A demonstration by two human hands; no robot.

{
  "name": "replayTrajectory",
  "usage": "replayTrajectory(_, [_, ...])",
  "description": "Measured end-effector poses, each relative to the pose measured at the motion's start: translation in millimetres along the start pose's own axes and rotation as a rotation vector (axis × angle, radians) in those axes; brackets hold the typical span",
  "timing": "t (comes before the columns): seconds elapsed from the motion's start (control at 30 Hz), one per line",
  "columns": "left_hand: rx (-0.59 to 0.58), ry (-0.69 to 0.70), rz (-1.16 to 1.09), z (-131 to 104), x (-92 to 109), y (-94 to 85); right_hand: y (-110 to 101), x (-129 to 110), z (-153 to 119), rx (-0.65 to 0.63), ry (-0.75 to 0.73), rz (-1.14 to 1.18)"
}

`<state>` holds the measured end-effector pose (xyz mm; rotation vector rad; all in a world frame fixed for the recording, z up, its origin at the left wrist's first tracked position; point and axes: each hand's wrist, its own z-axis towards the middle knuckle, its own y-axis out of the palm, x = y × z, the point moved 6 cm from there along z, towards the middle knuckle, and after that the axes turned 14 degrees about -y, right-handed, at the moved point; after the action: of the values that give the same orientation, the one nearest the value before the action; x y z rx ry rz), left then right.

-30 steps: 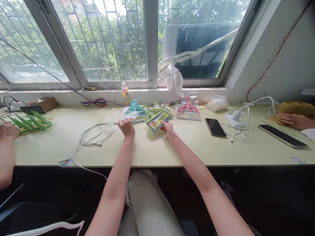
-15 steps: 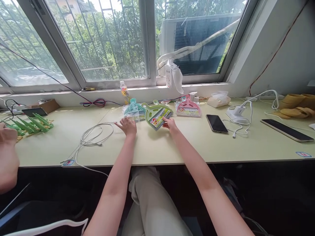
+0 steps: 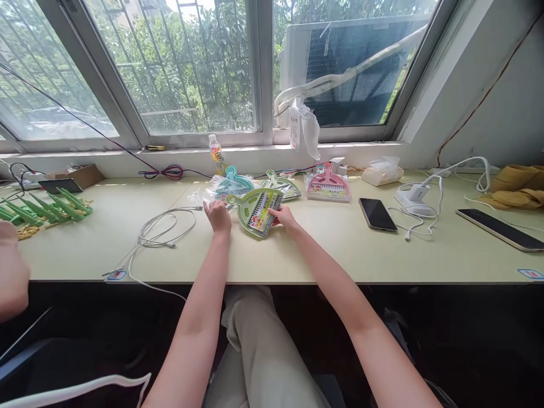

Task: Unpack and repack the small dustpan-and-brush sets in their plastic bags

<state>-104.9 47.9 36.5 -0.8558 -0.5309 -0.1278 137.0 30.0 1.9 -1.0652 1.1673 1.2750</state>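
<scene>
A green dustpan and brush set (image 3: 259,212) is tilted over the table, its handle pointing left. My right hand (image 3: 284,217) grips its brush side with closed fingers. Beside the handle end, my left hand (image 3: 218,216) has its fingers drawn together; what they hold, if anything, is too small to make out. Behind lie a teal set (image 3: 232,182) in clear wrap, another green set (image 3: 281,185) partly hidden, and a pink set (image 3: 328,185) to the right.
A coiled white cable (image 3: 159,232) lies left of my hands. A phone (image 3: 377,214), a white charger (image 3: 414,199) and a tablet (image 3: 501,229) are on the right. A bottle (image 3: 216,155) stands behind. Another person's arm (image 3: 12,272) is at the far left.
The held green set has come nearer and turned, so its handle points left and another green set shows behind it. My left hand's fingers have closed.
</scene>
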Motion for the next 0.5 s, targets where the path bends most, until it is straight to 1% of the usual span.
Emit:
replayTrajectory(0.1, [0.128,-0.012,-0.051,0,-5,-13.3,0,-4,-1,-0.044,-0.014,0.031])
replayTrajectory(0.2, [0.241,-0.039,-0.103,-1,-10,-25.9,-5,-6,0,-0.06,-0.026,0.039])
replayTrajectory(0.27, [0.289,-0.086,-0.167,0,-13,-31.6,-9,-4,0,-0.049,-0.016,0.036])
replayTrajectory(0.3, [0.295,-0.103,-0.213,1,-14,-32.7,-10,-3,1,-0.043,-0.008,0.037])
replayTrajectory(0.37, [0.247,-0.106,-0.324,5,-13,-29.9,-9,-1,1,-0.047,0.003,0.046])
replayTrajectory(0.5, [0.081,-0.08,-0.507,9,0,-16.1,-3,-2,0,-0.071,-0.026,0.1])
